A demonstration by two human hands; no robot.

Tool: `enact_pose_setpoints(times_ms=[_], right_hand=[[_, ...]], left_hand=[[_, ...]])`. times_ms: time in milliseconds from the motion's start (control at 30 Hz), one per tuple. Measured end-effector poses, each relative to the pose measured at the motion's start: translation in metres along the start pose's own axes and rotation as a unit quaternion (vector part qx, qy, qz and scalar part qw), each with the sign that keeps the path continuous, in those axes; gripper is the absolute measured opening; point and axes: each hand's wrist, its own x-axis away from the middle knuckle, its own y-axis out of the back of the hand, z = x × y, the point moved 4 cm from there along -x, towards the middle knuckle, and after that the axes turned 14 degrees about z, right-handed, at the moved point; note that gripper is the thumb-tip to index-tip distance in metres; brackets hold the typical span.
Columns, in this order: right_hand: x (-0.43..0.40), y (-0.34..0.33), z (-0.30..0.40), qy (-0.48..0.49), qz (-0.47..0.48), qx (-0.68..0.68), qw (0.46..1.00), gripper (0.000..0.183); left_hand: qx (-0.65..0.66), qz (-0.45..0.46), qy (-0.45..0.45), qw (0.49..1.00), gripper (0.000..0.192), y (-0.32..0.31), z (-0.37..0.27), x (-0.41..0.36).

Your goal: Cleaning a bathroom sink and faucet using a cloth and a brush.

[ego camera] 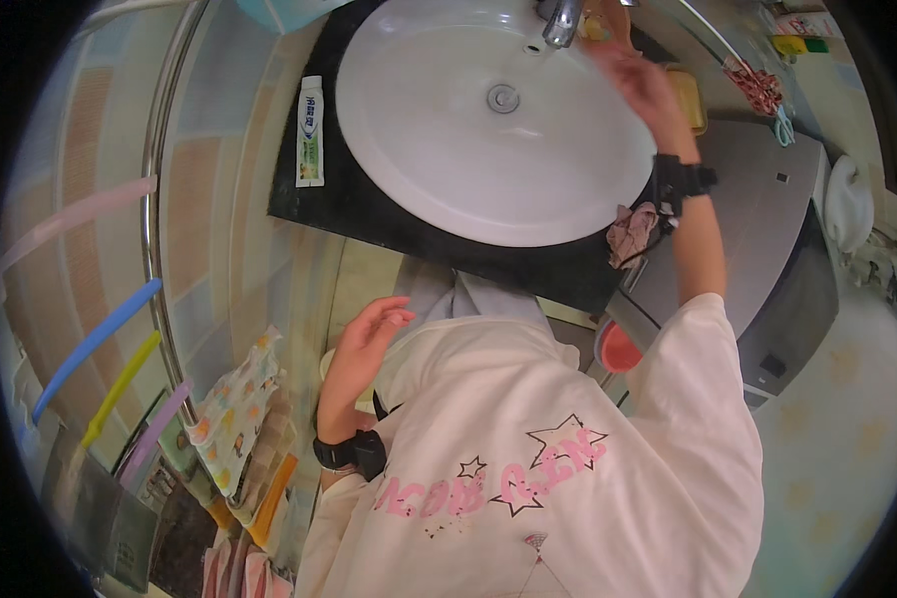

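Over the right rim of the white washbasin (pixel 478 179), my right hand (pixel 643 86) is raised, blurred, near the chrome faucet (pixel 563 24); whether it holds anything cannot be told. My left hand (pixel 370 333) hangs in front of my body, below the black countertop (pixel 418 247), with its fingers loosely curled and nothing seen in it. A toothpaste tube (pixel 310 134) lies on the counter left of the basin. A crumpled pinkish cloth (pixel 631 235) rests at the basin's lower right edge. Behind my right hand, a yellow dish (pixel 688 101) is partly covered.
A grey washing machine (pixel 740 217) stands against the counter's right side. On the left wall, a metal rail (pixel 153 149) carries colored hangers and cloths (pixel 235 411). A red bucket (pixel 619 347) sits low beneath the counter's right corner. Blue scissors (pixel 784 125) hang at upper right.
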Motion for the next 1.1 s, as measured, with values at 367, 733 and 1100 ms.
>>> enact_pose_setpoints(times_ms=[367, 733, 1100], right_hand=[[-0.02, 0.048, -0.083, -0.095, 0.244, -0.434, 0.862, 0.023], [0.075, 0.038, -0.019, -0.16, -0.189, 0.042, 0.968, 0.041], [0.042, 0.002, -0.049, -0.152, -0.091, -0.051, 0.983, 0.039]], left_hand=[[0.008, -0.013, -0.01, 1.0, 0.029, 0.018, 0.007, -0.006], [0.006, -0.008, -0.014, 1.0, 0.029, 0.019, 0.006, -0.018], [0.021, -0.027, -0.016, 0.999, 0.029, 0.026, 0.009, -0.017]])
